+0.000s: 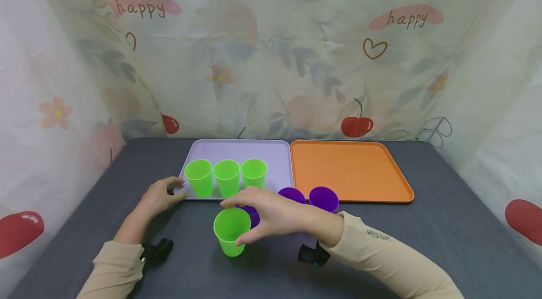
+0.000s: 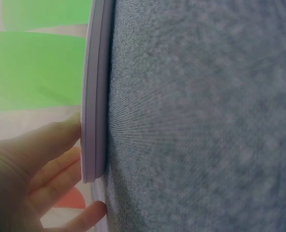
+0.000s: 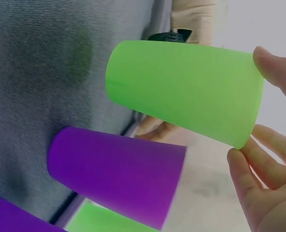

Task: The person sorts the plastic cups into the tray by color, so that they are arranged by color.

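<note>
My right hand [image 1: 271,212] pinches a green cup [image 1: 230,233] by its rim, thumb on one side and fingertips on the other. The cup is upright and held off the table, over a faint green reflection in the right wrist view. Just behind it stands a purple cup [image 3: 116,174], partly hidden by the hand in the head view. My left hand [image 1: 158,195] rests at the front left corner of the lilac tray [image 1: 237,147], its thumb at the rim and its fingers loosely bent. Nearest to it on that tray stands another green cup [image 1: 199,179].
Two more green cups, a middle one [image 1: 227,179] and a right one [image 1: 254,174], stand in the row on the lilac tray. An orange tray [image 1: 347,172] adjoins it. In front of the trays are two purple cups, one [image 1: 291,194] partly covered and one [image 1: 323,199] further right.
</note>
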### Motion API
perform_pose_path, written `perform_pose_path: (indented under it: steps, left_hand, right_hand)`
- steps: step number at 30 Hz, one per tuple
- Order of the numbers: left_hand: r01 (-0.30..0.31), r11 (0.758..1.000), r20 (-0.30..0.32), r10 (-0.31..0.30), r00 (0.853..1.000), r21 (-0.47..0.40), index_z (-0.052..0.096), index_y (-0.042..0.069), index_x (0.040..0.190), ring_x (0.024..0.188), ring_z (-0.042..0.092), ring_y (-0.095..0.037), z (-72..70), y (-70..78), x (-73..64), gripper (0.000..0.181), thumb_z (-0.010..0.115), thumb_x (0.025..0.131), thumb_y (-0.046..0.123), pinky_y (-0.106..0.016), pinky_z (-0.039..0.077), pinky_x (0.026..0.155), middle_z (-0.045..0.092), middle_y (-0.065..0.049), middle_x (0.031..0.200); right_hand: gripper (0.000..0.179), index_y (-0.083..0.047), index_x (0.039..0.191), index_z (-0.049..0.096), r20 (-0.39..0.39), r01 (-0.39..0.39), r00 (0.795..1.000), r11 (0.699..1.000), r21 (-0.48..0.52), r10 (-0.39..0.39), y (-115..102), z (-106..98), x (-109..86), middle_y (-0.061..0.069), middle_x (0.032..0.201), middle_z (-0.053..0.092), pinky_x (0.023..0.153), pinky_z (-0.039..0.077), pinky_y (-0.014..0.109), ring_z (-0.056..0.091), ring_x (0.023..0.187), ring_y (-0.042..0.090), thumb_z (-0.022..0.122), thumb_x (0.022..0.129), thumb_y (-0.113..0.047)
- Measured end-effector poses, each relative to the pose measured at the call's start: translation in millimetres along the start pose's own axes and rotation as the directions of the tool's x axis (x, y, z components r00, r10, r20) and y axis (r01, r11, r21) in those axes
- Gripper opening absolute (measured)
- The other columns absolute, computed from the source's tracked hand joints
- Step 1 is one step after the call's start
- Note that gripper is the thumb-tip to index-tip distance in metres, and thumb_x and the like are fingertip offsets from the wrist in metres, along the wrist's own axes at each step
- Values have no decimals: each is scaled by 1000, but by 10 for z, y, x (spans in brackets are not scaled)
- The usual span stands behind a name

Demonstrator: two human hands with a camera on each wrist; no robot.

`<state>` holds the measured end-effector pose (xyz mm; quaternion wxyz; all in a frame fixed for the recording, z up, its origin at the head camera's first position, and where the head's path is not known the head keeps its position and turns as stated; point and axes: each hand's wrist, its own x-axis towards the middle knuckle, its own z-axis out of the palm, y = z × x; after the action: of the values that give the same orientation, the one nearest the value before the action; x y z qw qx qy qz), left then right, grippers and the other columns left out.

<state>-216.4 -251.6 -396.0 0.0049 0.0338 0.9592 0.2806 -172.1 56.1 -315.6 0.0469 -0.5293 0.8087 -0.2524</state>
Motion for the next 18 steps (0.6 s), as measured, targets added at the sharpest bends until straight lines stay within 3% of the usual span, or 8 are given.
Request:
perform_pose_path:
  steps: [14,18]
  left_hand:
    - [-7,1000,1,7,1000,2,58,-2,119,110,52,-43,-4,-10,6,47,67,84,28,-58,39,89,58,-26,119]
    - [-3,1000,1,3,1000,0,58,-2,119,110,52,-42,-2,-3,-1,47,67,84,27,-57,40,89,58,-26,119]
  right_hand:
    - [62,-3,124,57,-139,90,986,996,10,-88,-34,-307,-73,6,118,64,92,46,21,59,103,13,81,70,-24]
    - [61,-1,123,57,-169,92,982,994,66,-79,-25,-391,-95,8,119,64,93,46,23,59,104,15,81,70,-20]
